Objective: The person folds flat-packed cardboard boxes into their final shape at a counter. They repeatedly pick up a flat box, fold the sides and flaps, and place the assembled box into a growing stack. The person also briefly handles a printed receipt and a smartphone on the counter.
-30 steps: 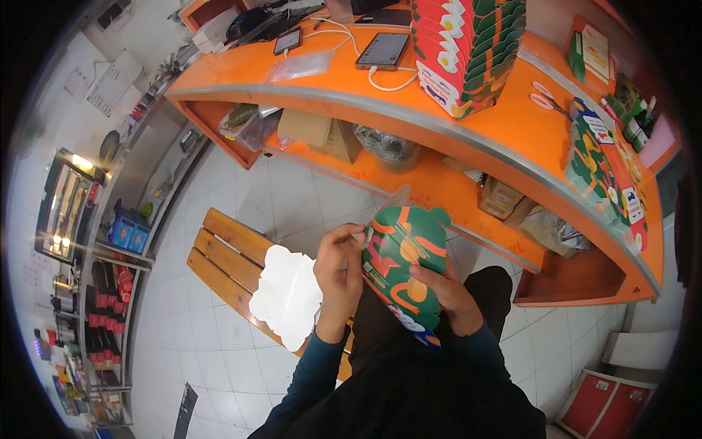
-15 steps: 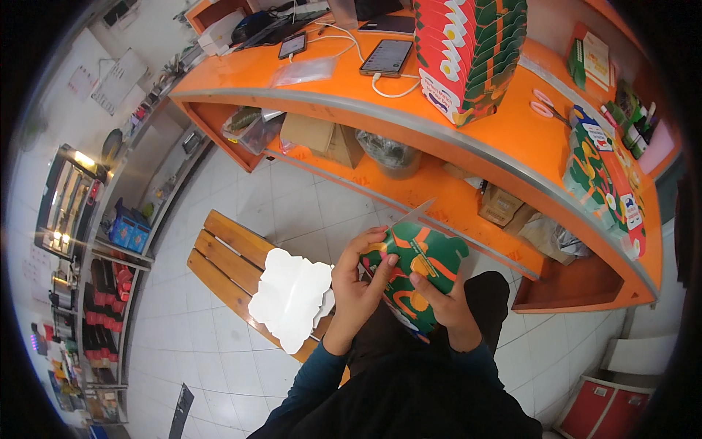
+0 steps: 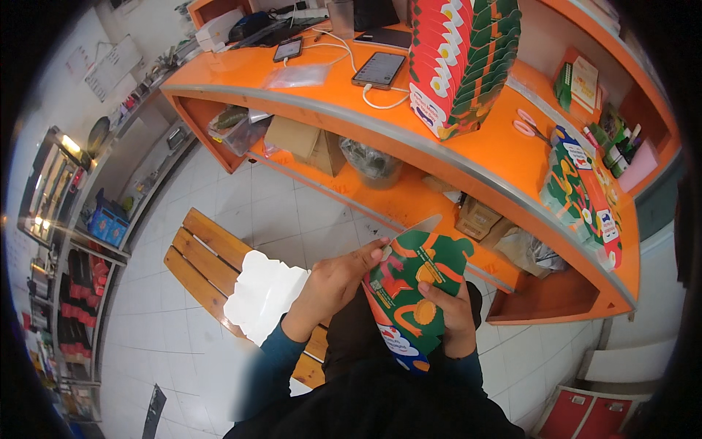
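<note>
A green, red and orange printed carton (image 3: 413, 293) sits tilted between both hands, above the lap. A tall stack of like cartons (image 3: 462, 62) stands on the orange counter, a flatter pile (image 3: 581, 192) at its right end. Two lit phone screens (image 3: 379, 69) lie near the stack; brown boxes (image 3: 303, 140) sit on the shelf below.

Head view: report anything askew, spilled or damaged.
Nothing looks spilled or damaged. Both hands, left hand and right hand, hold a printed carton partly folded. White sheets overhang the wooden bench edge, the only untidy spot.
</note>
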The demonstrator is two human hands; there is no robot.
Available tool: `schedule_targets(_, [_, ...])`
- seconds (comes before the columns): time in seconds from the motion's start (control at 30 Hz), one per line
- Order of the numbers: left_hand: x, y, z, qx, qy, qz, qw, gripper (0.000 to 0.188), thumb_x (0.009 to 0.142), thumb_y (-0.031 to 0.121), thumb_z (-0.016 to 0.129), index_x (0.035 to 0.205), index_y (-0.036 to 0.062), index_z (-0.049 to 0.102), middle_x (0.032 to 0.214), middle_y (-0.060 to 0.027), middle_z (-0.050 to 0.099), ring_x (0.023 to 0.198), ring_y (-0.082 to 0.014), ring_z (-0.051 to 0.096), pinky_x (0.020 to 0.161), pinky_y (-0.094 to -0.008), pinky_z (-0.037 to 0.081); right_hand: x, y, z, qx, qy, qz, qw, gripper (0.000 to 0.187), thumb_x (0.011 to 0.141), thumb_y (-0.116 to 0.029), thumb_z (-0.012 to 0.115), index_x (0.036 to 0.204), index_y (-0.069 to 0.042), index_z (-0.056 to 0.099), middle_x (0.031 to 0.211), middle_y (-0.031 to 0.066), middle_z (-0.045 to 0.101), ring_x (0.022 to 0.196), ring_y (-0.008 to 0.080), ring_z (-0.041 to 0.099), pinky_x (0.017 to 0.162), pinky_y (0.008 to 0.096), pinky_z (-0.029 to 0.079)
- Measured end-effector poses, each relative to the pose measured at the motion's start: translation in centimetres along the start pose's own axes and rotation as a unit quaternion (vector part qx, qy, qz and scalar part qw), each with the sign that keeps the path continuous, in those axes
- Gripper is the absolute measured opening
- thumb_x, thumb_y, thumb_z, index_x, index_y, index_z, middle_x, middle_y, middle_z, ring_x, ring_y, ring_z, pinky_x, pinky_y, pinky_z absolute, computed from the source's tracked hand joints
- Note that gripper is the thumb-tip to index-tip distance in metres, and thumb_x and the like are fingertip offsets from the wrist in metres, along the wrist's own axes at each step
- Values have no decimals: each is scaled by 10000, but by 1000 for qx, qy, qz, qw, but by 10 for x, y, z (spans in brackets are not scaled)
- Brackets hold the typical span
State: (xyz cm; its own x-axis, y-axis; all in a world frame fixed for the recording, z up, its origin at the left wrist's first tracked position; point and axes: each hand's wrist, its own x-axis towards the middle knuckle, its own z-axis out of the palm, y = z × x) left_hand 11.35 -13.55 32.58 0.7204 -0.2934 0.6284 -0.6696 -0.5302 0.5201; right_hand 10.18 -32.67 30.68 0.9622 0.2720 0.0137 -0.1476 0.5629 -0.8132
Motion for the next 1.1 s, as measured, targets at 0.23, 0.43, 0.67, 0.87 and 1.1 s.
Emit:
schedule_targets(0.23, [7, -9, 6, 74, 15, 128, 989, 129, 696, 26, 564, 821, 6, 587, 1041, -151, 542, 677, -214, 612, 544, -256, 502, 2, 2, 3, 96, 25, 36, 994, 335, 754, -9, 542, 1073, 4, 443, 1001, 85, 527, 909, 173, 520, 784, 282, 413])
schedule_targets(0.43, [1, 6, 16, 4, 47, 50, 998, 336, 727, 28, 554, 1053, 5, 479, 1054, -147, 538, 925, -238, 556, 758, -263, 461, 6, 12, -2, 20, 70, 9, 997, 342, 749, -11, 553, 1075, -2, 448, 1002, 81, 529, 891, 161, 521, 774, 270, 411])
schedule_targets(0.67, [-22, -12, 2, -565, 91, -336, 748, 562, 652, -112, 612, 1140, 36, 375, 1012, -145, 558, 930, -160, 539, 804, -277, 440, 13, 19, 3, -56, -12, 55, 997, 343, 736, -30, 591, 1055, -5, 469, 969, 63, 543, 874, 143, 521, 768, 253, 405])
schedule_targets(0.87, [-55, -21, -8, -431, 162, -304, 834, 410, 628, -82, 643, 987, 39, 486, 997, -132, 563, 913, -181, 546, 764, -268, 448, 23, 47, 11, -131, -120, 48, 983, 351, 763, -44, 563, 1091, -3, 443, 1003, 56, 524, 899, 147, 507, 772, 259, 408])
schedule_targets(1.1, [-98, -2, -37, 62, 87, -176, 979, 417, 583, 353, 709, 944, 178, 595, 1299, -139, 288, 1203, -388, 194, 929, -480, 200, 68, 110, 65, 109, -53, 167, 978, 342, 863, -208, 389, 1150, -21, 373, 1084, 105, 481, 932, 199, 516, 785, 305, 432])
